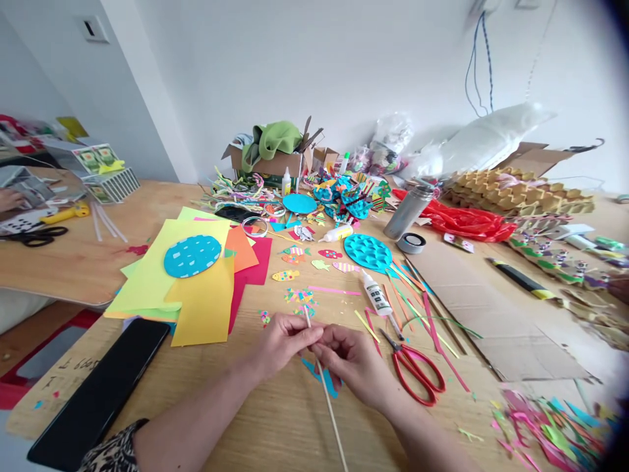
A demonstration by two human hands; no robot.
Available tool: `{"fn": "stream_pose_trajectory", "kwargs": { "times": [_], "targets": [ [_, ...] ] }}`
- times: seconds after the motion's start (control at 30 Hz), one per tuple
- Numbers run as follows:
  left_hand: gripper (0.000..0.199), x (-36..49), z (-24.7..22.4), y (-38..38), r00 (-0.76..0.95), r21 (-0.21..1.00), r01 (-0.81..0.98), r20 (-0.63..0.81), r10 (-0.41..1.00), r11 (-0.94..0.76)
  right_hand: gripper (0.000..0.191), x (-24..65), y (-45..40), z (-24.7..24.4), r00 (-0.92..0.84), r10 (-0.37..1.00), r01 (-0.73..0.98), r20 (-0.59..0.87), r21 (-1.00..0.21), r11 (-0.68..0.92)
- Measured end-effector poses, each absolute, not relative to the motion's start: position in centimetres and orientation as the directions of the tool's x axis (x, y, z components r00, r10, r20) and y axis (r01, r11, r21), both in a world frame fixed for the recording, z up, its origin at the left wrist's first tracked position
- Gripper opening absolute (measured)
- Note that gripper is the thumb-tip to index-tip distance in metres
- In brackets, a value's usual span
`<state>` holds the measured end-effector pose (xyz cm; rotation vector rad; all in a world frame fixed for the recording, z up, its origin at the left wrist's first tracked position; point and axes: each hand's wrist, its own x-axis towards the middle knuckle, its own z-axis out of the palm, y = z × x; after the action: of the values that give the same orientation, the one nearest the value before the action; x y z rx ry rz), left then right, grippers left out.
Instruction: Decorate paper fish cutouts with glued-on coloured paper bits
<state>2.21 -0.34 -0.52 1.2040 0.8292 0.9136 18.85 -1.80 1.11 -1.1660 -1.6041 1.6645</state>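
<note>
A thin pale stick (330, 406) runs from between my fingers down to the bottom edge. My left hand (285, 344) pinches it near its upper end, thumb against fingers. Close beside it, my right hand (356, 364) is closed round the same stick. A blue paper piece (322, 377) shows beneath my hands; whether a finger touches it I cannot tell. Just beyond my fingertips lie small coloured paper scraps (301, 296) and several paper fish, among them a yellow fish (285, 276). To the right are red-handled scissors (417, 373) and a glue bottle (376, 295).
Coloured paper sheets (204, 318) with a blue spotted oval (192, 256) lie left, above a black phone (101, 393). A metal flask (409, 211), tape roll (411, 243), cardboard (466, 295) and cutter (521, 278) are right. Another person's hand (10, 198) is far left.
</note>
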Motion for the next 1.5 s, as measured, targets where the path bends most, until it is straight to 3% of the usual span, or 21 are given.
{"fn": "stream_pose_trajectory", "kwargs": {
  "times": [0.1, 0.2, 0.23, 0.3, 0.37, 0.4, 0.5, 0.6, 0.73, 0.87, 1.03, 1.07, 1.13, 1.2, 1.27, 1.33, 1.4, 1.5],
  "targets": [
    [0.033, 2.1, -0.6, 0.1, 0.239, 0.945, -0.264, -0.128, 0.963, 0.191, 0.030, 19.8, -0.6, 2.0, -0.542, 0.824, 0.310, -0.165, -0.950, 0.014],
    [0.034, 1.7, -0.1, 0.4, 0.274, 0.849, -0.413, -0.229, 0.934, 0.330, 0.027, 22.0, 3.7, 4.5, -0.541, 0.841, 0.491, -0.007, -0.815, 0.309],
    [0.037, 1.5, 0.1, 0.4, 0.341, 0.821, -0.417, -0.255, 0.904, 0.389, 0.027, 22.7, 5.8, 5.4, -0.504, 0.861, 0.587, 0.065, -0.706, 0.397],
    [0.040, 1.4, 0.2, 0.2, 0.493, 0.794, -0.356, -0.289, 0.821, 0.493, 0.024, 23.8, 10.6, 6.7, -0.445, 0.877, 0.795, 0.181, -0.372, 0.480],
    [0.040, 1.3, 0.2, -0.2, 0.592, 0.818, -0.252, -0.293, 0.751, 0.518, 0.027, 24.2, 15.3, 7.0, -0.474, 0.868, 0.875, 0.151, -0.033, 0.483],
    [0.041, 1.3, 0.2, -0.3, 0.624, 0.835, -0.196, -0.299, 0.722, 0.515, 0.029, 24.1, 17.4, 6.8, -0.486, 0.863, 0.872, 0.136, 0.017, 0.489],
    [0.053, 1.1, 0.1, -0.7, 0.744, 0.883, -0.053, -0.277, 0.609, 0.466, 0.046, 23.6, 22.5, 4.9, -0.507, 0.857, 0.861, 0.093, 0.094, 0.499],
    [0.066, 0.7, 0.4, -0.7, 0.830, 0.860, 0.096, -0.347, 0.436, 0.500, 0.064, 23.0, 25.5, 2.7, -0.512, 0.858, 0.853, 0.044, 0.140, 0.502],
    [0.070, 0.5, 0.2, -0.6, 0.845, 0.801, 0.175, -0.420, 0.330, 0.573, 0.055, 22.9, 27.2, 1.1, -0.517, 0.856, 0.842, -0.018, 0.170, 0.512],
    [0.062, 0.6, -0.4, -0.6, 0.846, 0.772, 0.228, -0.458, 0.271, 0.593, 0.044, 23.4, 27.1, 1.6, -0.551, 0.835, 0.820, -0.002, 0.182, 0.542],
    [0.057, 0.4, 1.6, -0.8, 0.792, 0.786, 0.368, -0.545, 0.275, 0.497, 0.043, 24.4, 25.0, 4.8, -0.549, 0.823, 0.834, 0.145, 0.153, 0.530],
    [0.056, 0.4, 2.3, -1.1, 0.773, 0.814, 0.396, -0.546, 0.324, 0.425, 0.043, 24.6, 24.1, 5.7, -0.534, 0.809, 0.843, 0.246, 0.091, 0.530],
    [0.050, 0.4, 3.6, -1.9, 0.676, 0.866, 0.455, -0.488, 0.552, 0.209, 0.048, 25.2, 21.3, 7.7, -0.491, 0.776, 0.827, 0.397, -0.066, 0.558],
    [0.041, 0.7, 4.3, -3.2, 0.574, 0.849, 0.527, -0.319, 0.754, -0.043, 0.048, 25.9, 17.4, 9.5, -0.431, 0.778, 0.788, 0.458, -0.229, 0.571],
    [0.047, 1.4, 4.0, -4.8, 0.483, 0.737, 0.645, -0.189, 0.855, -0.201, 0.042, 26.7, 12.9, 10.7, -0.378, 0.838, 0.741, 0.393, -0.414, 0.528],
    [0.063, 2.4, 2.7, -6.4, 0.435, 0.570, 0.764, -0.108, 0.894, -0.303, 0.041, 27.3, 8.5, 10.8, -0.387, 0.891, 0.646, 0.238, -0.619, 0.447],
    [0.068, 3.5, 0.9, -7.6, 0.354, 0.373, 0.871, -0.026, 0.935, -0.320, 0.043, 27.7, 4.9, 9.6, -0.407, 0.911, 0.481, 0.072, -0.830, 0.281],
    [0.067, 4.7, -1.4, -8.6, 0.318, 0.192, 0.925, 0.081, 0.945, -0.328, 0.043, 27.9, 1.6, 6.2, -0.312, 0.946, 0.253, -0.086, -0.967, -0.005]
  ]
}}
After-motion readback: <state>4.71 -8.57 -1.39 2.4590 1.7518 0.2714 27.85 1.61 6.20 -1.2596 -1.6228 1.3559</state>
